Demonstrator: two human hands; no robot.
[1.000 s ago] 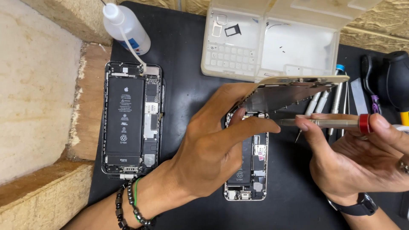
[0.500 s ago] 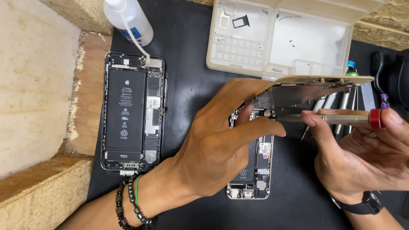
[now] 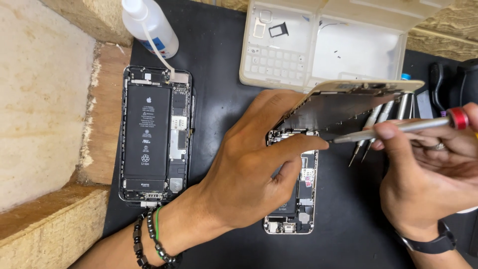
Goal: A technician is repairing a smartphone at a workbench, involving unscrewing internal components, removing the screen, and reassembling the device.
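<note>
Your left hand [image 3: 249, 164] grips the opened phone [image 3: 291, 199] at mid-mat, propping its lifted screen panel [image 3: 343, 102]. Your right hand [image 3: 428, 169] pinches a red-capped screwdriver [image 3: 398, 128], tip under the panel. Beyond sits a white parts tray [image 3: 279, 50] — lid open, holding a SIM tray [image 3: 278, 31] and tiny screws. Left lies another opened phone [image 3: 157, 134] beside a squeeze bottle [image 3: 149, 25], all on a black mat [image 3: 219, 65] between wooden blocks [image 3: 45, 99].
</note>
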